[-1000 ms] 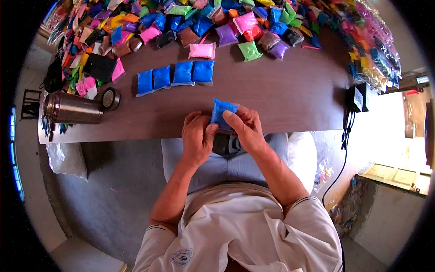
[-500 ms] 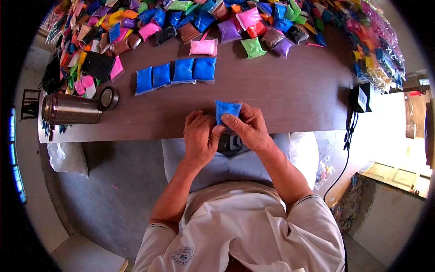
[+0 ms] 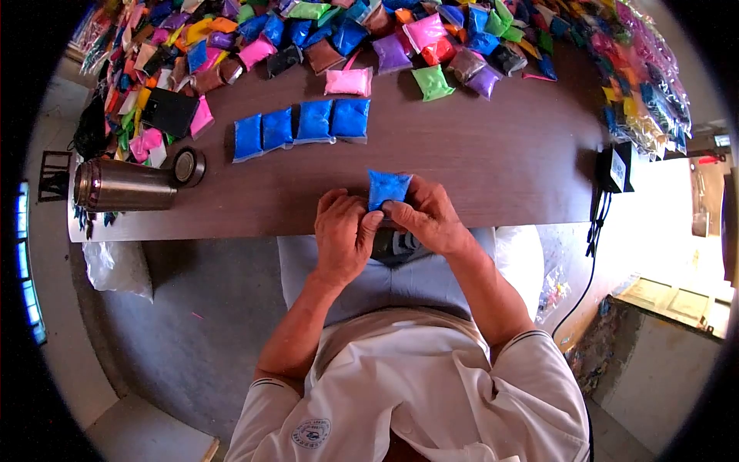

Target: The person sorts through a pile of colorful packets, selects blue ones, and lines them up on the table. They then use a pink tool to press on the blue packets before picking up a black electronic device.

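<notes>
Both hands press a blue packet at the tabletop edge.
The left hand (image 3: pixel 342 235) and right hand (image 3: pixel 427 215) grasp the packet (image 3: pixel 386 187), now squarer and closer to the tabletop (image 3: pixel 477 162) than a second ago.

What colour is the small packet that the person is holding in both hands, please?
Bright blue: the packet shows best in the head view, held between the left hand and right hand.

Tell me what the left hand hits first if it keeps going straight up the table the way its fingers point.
Likely the row of blue packets: the left hand points up across bare table toward them. Depth is hard to judge.
</notes>
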The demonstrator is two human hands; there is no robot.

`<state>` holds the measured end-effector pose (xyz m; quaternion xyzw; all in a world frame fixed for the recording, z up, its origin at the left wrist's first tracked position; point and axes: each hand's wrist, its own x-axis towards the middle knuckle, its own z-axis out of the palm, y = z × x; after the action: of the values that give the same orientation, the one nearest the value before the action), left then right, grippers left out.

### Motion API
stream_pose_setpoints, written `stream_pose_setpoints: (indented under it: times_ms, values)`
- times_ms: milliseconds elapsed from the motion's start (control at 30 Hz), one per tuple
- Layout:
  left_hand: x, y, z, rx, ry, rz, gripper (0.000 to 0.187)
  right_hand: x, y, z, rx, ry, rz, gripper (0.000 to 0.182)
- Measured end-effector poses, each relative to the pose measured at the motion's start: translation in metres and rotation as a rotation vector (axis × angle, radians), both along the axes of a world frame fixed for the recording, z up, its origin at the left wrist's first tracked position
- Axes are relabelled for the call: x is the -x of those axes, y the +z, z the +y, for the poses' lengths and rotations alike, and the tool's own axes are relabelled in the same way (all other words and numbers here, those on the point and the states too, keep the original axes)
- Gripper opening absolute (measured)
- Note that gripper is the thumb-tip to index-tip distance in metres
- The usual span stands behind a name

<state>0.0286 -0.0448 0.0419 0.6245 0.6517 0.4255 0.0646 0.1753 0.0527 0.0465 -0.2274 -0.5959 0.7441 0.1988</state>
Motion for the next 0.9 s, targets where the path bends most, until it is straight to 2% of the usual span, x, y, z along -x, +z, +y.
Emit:
stream_pose_setpoints:
  times_ms: [167, 267, 433, 600, 667, 733, 833, 900]
  values:
    - [0.001, -0.003, -0.001, -0.008, 0.017, -0.033, 0.032, 0.005, 0.004, 0.0, 0.081, 0.019, 0.03, 0.018]
    - [0.001, -0.003, 0.0, 0.0, -0.001, -0.038, 0.033, 0.008, 0.008, -0.004, 0.144, -0.078, 0.095, 0.018]
    - [0.0, -0.002, -0.001, -0.028, -0.009, 0.009, 0.036, 0.005, 0.003, -0.005, -0.001, -0.098, -0.004, 0.018]
    - [0.001, -0.005, -0.002, -0.035, -0.025, 0.019, 0.038, 0.004, 0.007, -0.005, -0.027, -0.072, -0.004, 0.019]
    - [0.001, -0.004, -0.003, 0.001, -0.017, -0.075, 0.037, 0.004, 0.01, -0.004, -0.04, -0.062, -0.002, 0.02]
    - [0.002, -0.003, -0.004, 0.017, -0.016, -0.08, 0.036, 0.005, 0.011, -0.005, 0.166, -0.07, 0.011, 0.024]
    - [0.001, -0.003, -0.003, 0.023, -0.007, -0.079, 0.033, 0.007, 0.015, -0.005, 0.257, -0.146, 0.025, 0.026]
    - [0.0, -0.003, -0.003, 0.012, 0.001, -0.07, 0.032, 0.006, 0.001, -0.004, 0.22, -0.137, 0.064, 0.027]
